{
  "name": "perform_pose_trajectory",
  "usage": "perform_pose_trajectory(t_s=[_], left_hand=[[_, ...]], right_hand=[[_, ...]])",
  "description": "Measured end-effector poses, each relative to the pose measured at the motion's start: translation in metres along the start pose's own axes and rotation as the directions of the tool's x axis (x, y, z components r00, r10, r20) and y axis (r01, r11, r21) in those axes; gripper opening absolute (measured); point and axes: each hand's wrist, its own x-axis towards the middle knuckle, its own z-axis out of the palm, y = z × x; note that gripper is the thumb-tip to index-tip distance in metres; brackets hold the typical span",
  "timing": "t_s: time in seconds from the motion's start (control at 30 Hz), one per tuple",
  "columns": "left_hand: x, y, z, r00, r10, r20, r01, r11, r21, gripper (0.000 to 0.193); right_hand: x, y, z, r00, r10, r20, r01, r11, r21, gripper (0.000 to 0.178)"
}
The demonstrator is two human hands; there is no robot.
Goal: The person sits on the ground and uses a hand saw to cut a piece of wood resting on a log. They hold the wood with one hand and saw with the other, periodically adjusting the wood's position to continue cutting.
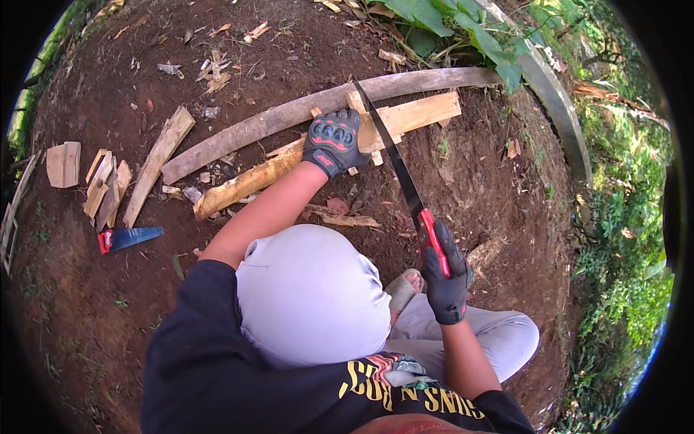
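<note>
My right hand point(445, 278), in a black glove, is wrapped round the red handle of a pruning saw point(402, 172). Its long dark blade points away from me and crosses a pale split plank point(423, 114). My left hand point(334, 141), also gloved, grips the plank just left of the blade, knuckles up; its fingertips are hidden. Leftward the plank extends as a rough yellowish length point(242, 182); whether that is the same piece, I cannot tell. Small wooden sticks point(356, 101) poke out from beneath the plank. Whether the blade's teeth touch the wood is unclear.
A long curved pole point(267, 123) lies on the soil behind the plank. At left are a second saw point(131, 238) with red handle, a long split board point(160, 163), several split pieces point(108, 189) and a block point(63, 165). Large green leaves point(488, 47) hang at the back.
</note>
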Motion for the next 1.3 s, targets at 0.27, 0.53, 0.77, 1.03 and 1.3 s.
perform_pose_trajectory(t_s=[0.27, 0.53, 0.77, 1.03, 1.3], left_hand=[[0.009, 0.002, 0.005, 1.000, 0.008, 0.024, -0.008, 0.999, -0.032, 0.083], [0.004, -0.006, 0.005, 0.999, -0.015, 0.046, 0.014, 1.000, 0.010, 0.091], [0.006, 0.002, -0.004, 0.998, -0.005, 0.058, 0.004, 1.000, 0.026, 0.089], [0.005, 0.002, -0.005, 0.993, -0.051, 0.104, 0.051, 0.999, 0.002, 0.086], [0.001, -0.001, -0.001, 0.999, -0.029, 0.025, 0.029, 1.000, -0.008, 0.082]], right_hand=[[0.165, -0.004, 0.088, 0.996, -0.043, -0.072, 0.057, 0.977, 0.206, 0.049], [0.002, 0.032, 0.025, 1.000, -0.005, -0.016, 0.004, 0.997, -0.078, 0.050], [0.126, -0.006, 0.070, 0.998, -0.055, -0.028, 0.058, 0.992, 0.112, 0.051], [0.103, 0.015, 0.067, 0.989, -0.135, -0.062, 0.139, 0.988, 0.067, 0.049], [0.054, 0.017, 0.039, 0.997, 0.073, 0.006, -0.073, 0.991, 0.109, 0.049]])
